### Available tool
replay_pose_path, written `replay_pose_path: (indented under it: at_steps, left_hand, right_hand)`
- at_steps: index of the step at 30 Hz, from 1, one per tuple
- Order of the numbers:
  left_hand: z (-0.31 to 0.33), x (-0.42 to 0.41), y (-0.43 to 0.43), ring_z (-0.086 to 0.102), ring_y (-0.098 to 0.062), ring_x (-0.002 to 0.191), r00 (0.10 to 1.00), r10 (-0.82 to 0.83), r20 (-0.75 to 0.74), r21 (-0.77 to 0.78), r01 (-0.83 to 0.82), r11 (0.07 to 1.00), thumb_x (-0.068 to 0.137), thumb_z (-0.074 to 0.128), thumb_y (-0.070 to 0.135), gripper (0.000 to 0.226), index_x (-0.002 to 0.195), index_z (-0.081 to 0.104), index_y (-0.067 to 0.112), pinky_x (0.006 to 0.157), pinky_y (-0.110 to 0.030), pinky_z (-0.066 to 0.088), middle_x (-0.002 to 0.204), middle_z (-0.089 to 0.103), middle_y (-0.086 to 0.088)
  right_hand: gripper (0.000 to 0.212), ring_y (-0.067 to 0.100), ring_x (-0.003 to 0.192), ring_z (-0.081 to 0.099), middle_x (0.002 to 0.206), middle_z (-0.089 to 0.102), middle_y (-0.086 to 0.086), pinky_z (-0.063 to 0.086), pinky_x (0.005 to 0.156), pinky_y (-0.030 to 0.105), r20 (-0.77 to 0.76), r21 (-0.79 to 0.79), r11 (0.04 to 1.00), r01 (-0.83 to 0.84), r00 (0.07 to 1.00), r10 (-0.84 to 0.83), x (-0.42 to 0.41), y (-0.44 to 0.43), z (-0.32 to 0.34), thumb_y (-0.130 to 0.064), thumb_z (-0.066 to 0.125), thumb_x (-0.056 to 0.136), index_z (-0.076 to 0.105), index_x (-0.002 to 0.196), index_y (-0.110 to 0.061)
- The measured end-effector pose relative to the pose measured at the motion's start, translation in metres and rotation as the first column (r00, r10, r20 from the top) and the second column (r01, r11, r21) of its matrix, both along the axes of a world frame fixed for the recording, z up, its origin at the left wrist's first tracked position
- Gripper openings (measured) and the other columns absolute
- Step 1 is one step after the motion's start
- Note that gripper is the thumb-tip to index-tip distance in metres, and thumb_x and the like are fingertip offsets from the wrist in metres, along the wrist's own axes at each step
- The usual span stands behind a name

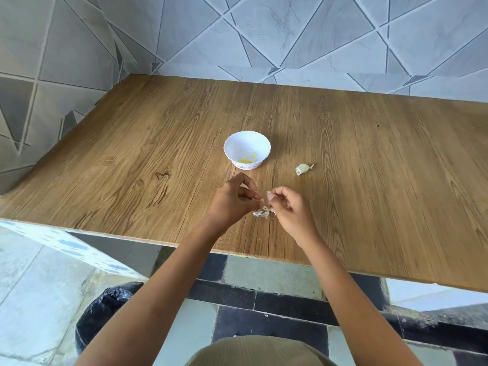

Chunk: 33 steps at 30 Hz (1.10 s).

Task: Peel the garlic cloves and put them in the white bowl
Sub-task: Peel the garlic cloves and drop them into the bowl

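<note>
Wood-grain brown surface (369,180), set against a wall of grey triangular tiles (290,30)

- Small white bowl with scalloped rim (247,147): standing upright on the surface, holding a few yellowish peeled garlic pieces (248,159) at its bottom
- Part of an unpeeled garlic bulb, pale with a dry stem (303,169): lying on the surface, near the bowl on its right, apart from it
- Right hand (290,207): in front of the bowl, fingers clamped on a small pinkish garlic clove (270,196)
- Left hand (233,200): in front of the bowl, fingers curled, tips drawn together beside the clove; whether they pinch its skin I cannot tell
- Loose papery garlic skins (261,213): on the surface between the two hands, nearer me than the bowl
</note>
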<state>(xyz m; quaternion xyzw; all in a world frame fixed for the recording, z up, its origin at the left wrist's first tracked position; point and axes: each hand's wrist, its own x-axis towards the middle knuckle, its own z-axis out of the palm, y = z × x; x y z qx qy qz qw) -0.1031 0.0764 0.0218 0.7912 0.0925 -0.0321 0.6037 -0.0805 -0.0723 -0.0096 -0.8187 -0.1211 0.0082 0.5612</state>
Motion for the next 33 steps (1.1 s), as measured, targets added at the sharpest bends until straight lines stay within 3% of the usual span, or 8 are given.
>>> replay_pose_path:
  at_steps: [3,5,8,11,13,19,28,33]
  left_hand:
    - [0.002,-0.002,0.004,0.067,-0.019,0.079,1.0,-0.001,-0.027,-0.094,-0.002,0.996,0.075,0.07,-0.008,0.026,0.085,0.055,0.01,0.078,-0.03,0.056,0.087,0.068,-0.019]
    - [0.0,-0.002,0.009,0.064,-0.019,0.074,1.0,-0.001,-0.022,-0.097,-0.001,0.995,0.077,0.069,-0.009,0.021,0.084,0.057,0.008,0.073,-0.028,0.056,0.081,0.066,-0.015]
    - [-0.006,0.001,0.022,0.064,-0.018,0.072,0.998,0.067,-0.005,0.024,-0.067,0.997,0.075,0.07,-0.006,0.019,0.079,0.063,0.011,0.074,-0.034,0.054,0.075,0.067,-0.008]
    - [-0.01,0.01,0.039,0.062,-0.012,0.071,0.991,0.135,0.019,0.202,-0.136,0.97,0.073,0.069,-0.007,0.022,0.077,0.065,0.015,0.071,-0.026,0.053,0.075,0.066,-0.001]
    - [-0.011,0.015,0.046,0.062,-0.012,0.071,0.989,0.143,0.026,0.222,-0.145,0.964,0.072,0.068,-0.008,0.024,0.078,0.065,0.015,0.07,-0.021,0.052,0.076,0.066,0.0]
    - [-0.019,0.023,0.061,0.058,-0.012,0.07,0.967,0.243,0.082,0.277,-0.256,0.926,0.07,0.067,-0.006,0.021,0.077,0.064,0.014,0.074,-0.029,0.051,0.072,0.063,0.003]
    - [-0.03,0.025,0.074,0.061,-0.011,0.073,0.971,0.202,0.125,0.357,-0.234,0.904,0.07,0.064,-0.008,0.02,0.085,0.067,0.006,0.077,-0.025,0.051,0.082,0.069,-0.003]
    - [-0.025,0.024,0.077,0.066,-0.013,0.08,0.96,0.237,0.148,0.289,-0.271,0.918,0.073,0.062,-0.008,0.021,0.085,0.068,0.007,0.083,-0.031,0.054,0.083,0.071,0.0]
  right_hand:
    - [0.011,0.014,0.07,0.057,0.079,0.065,0.004,0.043,0.063,0.023,-0.074,0.003,1.0,0.028,0.997,-0.028,0.002,-0.001,-0.003,-0.014,0.054,0.094,0.061,0.09,-0.008]
    - [0.009,0.014,0.072,0.06,0.083,0.068,0.004,0.042,0.062,0.02,0.016,-0.104,0.993,0.062,0.998,-0.06,0.0,-0.002,-0.007,-0.011,0.056,0.093,0.063,0.087,-0.008]
    - [0.011,0.01,0.075,0.059,0.089,0.07,-0.003,0.04,0.058,0.015,0.194,-0.258,0.962,0.09,0.98,-0.04,-0.003,0.0,-0.014,-0.004,0.057,0.087,0.066,0.088,-0.011]
    - [0.014,0.015,0.079,0.059,0.091,0.069,-0.004,0.041,0.058,0.023,0.301,-0.324,0.938,0.12,0.953,-0.018,-0.006,0.002,-0.02,-0.006,0.06,0.084,0.067,0.094,-0.013]
    - [0.017,0.019,0.082,0.06,0.094,0.068,-0.004,0.042,0.06,0.026,0.329,-0.336,0.932,0.138,0.944,-0.022,-0.007,0.004,-0.022,-0.007,0.062,0.083,0.067,0.097,-0.014]
    - [0.022,0.021,0.09,0.063,0.097,0.068,-0.001,0.052,0.076,0.04,0.382,-0.324,0.936,0.137,0.924,-0.003,-0.009,0.008,-0.022,-0.005,0.065,0.081,0.066,0.102,-0.013]
    - [0.029,0.02,0.086,0.062,0.094,0.068,0.0,0.052,0.076,0.037,0.41,-0.342,0.925,0.164,0.912,-0.01,-0.013,0.012,-0.026,-0.002,0.067,0.079,0.066,0.106,-0.011]
    - [0.029,0.02,0.091,0.061,0.097,0.067,0.001,0.052,0.078,0.035,0.389,-0.329,0.931,0.16,0.921,-0.021,-0.015,0.009,-0.029,-0.004,0.065,0.082,0.065,0.11,-0.011]
